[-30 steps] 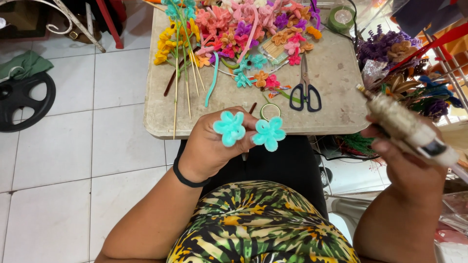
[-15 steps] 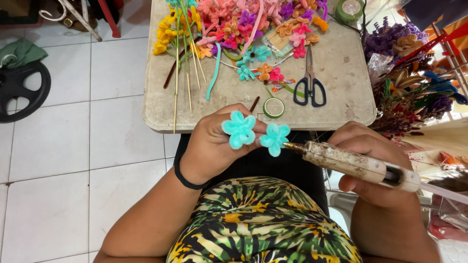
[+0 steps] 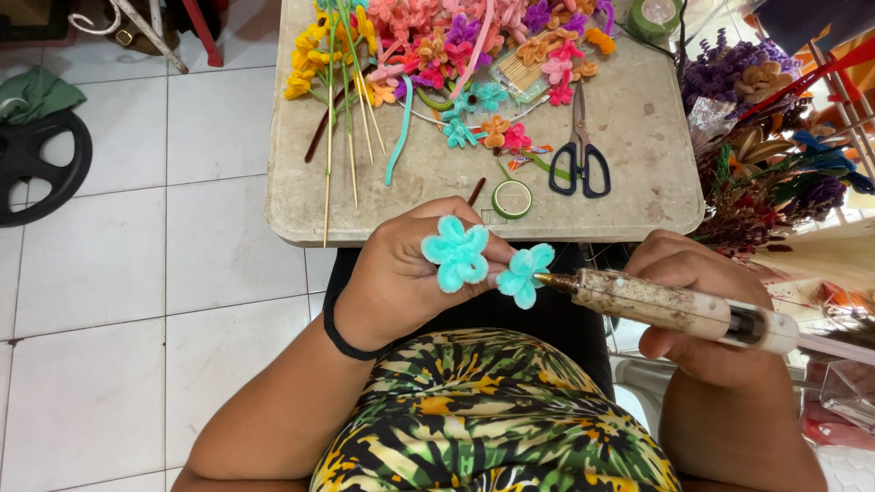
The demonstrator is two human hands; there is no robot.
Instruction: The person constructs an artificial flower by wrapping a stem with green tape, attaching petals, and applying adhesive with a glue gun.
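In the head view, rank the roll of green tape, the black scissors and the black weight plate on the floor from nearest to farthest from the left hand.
From the left hand:
1. Roll of green tape, just above the hand, near the table's front edge.
2. Black scissors, farther up and to the right on the table.
3. Black weight plate, far left on the floor tiles.

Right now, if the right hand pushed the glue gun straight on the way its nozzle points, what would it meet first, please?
The right hand aims the glue gun leftward, so its tip would first meet the nearer teal flower held by the left hand; it looks almost touching already, though depth is unclear.
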